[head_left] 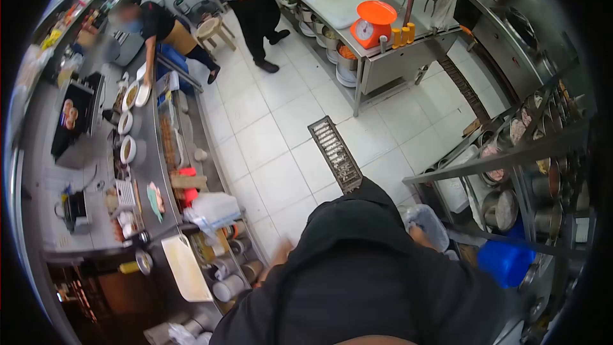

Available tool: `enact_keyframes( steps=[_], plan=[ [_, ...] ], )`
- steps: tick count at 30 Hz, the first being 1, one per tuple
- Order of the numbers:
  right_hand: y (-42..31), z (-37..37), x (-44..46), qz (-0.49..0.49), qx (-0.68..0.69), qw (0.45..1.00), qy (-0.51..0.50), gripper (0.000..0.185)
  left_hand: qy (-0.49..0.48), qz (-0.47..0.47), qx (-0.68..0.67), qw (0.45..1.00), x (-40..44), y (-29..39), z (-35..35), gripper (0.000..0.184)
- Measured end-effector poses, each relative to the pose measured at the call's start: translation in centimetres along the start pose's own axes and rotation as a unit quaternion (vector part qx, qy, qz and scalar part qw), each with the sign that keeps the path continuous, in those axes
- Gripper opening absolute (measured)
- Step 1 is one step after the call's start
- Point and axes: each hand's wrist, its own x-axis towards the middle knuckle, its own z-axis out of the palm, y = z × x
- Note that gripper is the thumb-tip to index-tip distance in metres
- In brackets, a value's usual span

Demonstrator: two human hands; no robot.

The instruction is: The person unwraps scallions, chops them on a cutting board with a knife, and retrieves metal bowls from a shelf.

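White floor tiles (274, 134) are extending ahead of the right hand (419, 236), the nearer one to the clear plastic tub (434, 225) slanting just outward of it, while the blurred left hand (281, 253) is hanging well apart, neither hand's finger state being discernible.

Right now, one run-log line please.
left hand: blurred, grasp unclear | right hand: at clear plastic container, grip unclear | orange scale: on steel table
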Motion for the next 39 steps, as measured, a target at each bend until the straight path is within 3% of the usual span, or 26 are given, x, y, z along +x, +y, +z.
enact_keyframes(
  steps=[1,3,5,7,11,13,14,15,16,17,18,20,22,25,29,32,34,37,39],
  plan=[
    [0.8,-0.1,-4.7,0.049,-0.018,0.994,-0.092,0.065,-0.109,-0.042,-0.070,0.991,-2.0,0.3,3.0,0.037],
    [0.1,-1.7,-9.2,0.084,-0.003,0.983,-0.161,0.060,-0.250,-0.126,-0.155,0.947,-5.0,1.6,4.3,0.038],
    [-1.6,-4.2,-10.1,0.086,0.011,0.979,-0.186,0.055,-0.325,-0.192,-0.202,0.904,-5.4,1.9,4.7,0.039],
    [-3.8,-8.0,-8.1,0.058,0.003,0.978,-0.200,0.050,-0.337,-0.218,-0.231,0.886,-3.3,2.4,3.7,0.040],
    [-9.2,-18.0,3.2,-0.084,-0.104,0.967,-0.217,0.042,-0.238,-0.236,-0.290,0.896,8.5,3.4,-0.2,0.043],
    [-13.6,-25.8,12.2,-0.219,-0.216,0.934,-0.180,0.039,-0.096,-0.212,-0.376,0.897,18.7,3.8,-4.0,0.044],
    [-15.8,-30.0,17.9,-0.348,-0.281,0.890,-0.084,0.036,-0.004,-0.199,-0.484,0.852,24.1,4.6,-7.3,0.045],
    [-22.0,-36.7,18.6,-0.250,-0.164,0.952,-0.063,0.045,0.062,-0.216,-0.605,0.764,28.9,8.0,-13.3,0.043],
    [-29.8,-45.0,14.9,-0.157,-0.032,0.985,-0.058,0.036,0.095,-0.175,-0.676,0.709,34.1,10.1,-18.0,0.043],
    [-35.8,-52.1,11.9,-0.236,-0.072,0.969,-0.009,0.044,0.145,-0.139,-0.677,0.708,35.8,16.1,-25.4,0.047],
    [-39.5,-55.6,12.1,-0.315,-0.060,0.942,0.103,0.053,0.146,-0.079,-0.630,0.759,37.4,20.9,-31.6,0.048],
    [-47.1,-63.4,9.2,-0.371,-0.021,0.919,0.130,0.050,0.154,0.023,-0.480,0.864,39.9,27.0,-39.6,0.051],
    [-52.5,-69.3,6.5,-0.410,0.021,0.905,0.112,0.043,0.155,0.107,-0.283,0.940,42.1,31.5,-42.8,0.054],
    [-57.0,-72.8,6.5,-0.482,0.096,0.858,0.148,0.036,0.092,0.113,-0.330,0.933,45.5,35.3,-42.5,0.061],
    [-60.4,-76.3,7.2,-0.487,0.176,0.855,0.033,0.036,0.008,0.085,-0.349,0.933,51.6,38.8,-42.1,0.069],
    [-61.9,-78.8,9.6,-0.443,0.183,0.877,0.000,0.038,0.030,0.166,-0.307,0.937,60.0,40.7,-43.8,0.070],
    [-63.5,-80.3,11.9,-0.382,0.222,0.896,0.037,0.039,0.046,0.177,-0.302,0.936,66.6,42.9,-46.5,0.071],
    [-67.2,-82.9,14.5,-0.287,0.296,0.905,0.107,0.040,0.187,0.255,-0.156,0.936,76.4,46.5,-51.9,0.070],
    [-70.2,-84.2,15.7,-0.259,0.274,0.910,0.174,0.040,0.242,0.353,-0.103,0.898,83.5,50.0,-55.3,0.072]
  ],
)
